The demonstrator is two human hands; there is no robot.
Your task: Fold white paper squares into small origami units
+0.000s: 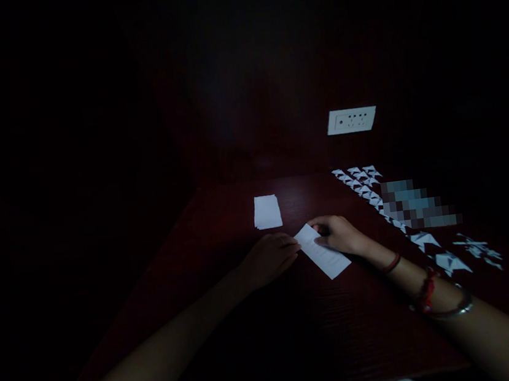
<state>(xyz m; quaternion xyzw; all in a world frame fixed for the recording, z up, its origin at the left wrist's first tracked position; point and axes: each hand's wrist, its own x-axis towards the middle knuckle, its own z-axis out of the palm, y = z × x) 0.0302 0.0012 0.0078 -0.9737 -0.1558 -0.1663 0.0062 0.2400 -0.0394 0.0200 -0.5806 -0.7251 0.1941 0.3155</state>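
Left hand (270,259): bare, on the near side of the paper stack (267,212); fingertips meet a corner of the paper sheet (322,251), whether pinching it cannot be told.
Paper stack: white, edges slightly uneven, flat on the dark red table (212,220).
Paper sheet: one, white, oblong, faintly marked; nearer than the stack and to its right.
Right hand (341,235): right of the stack, thumb over the sheet, fingers behind its edge, clamped on it; bracelets (429,289) on the wrist and forearm.
Socket plate (352,120): white, on the wall, beyond the stack and rightward.
Folded paper pieces (422,239): pointed, in rows, well right of the stack.
White strips (475,247): clustered, farthest right of the stack.
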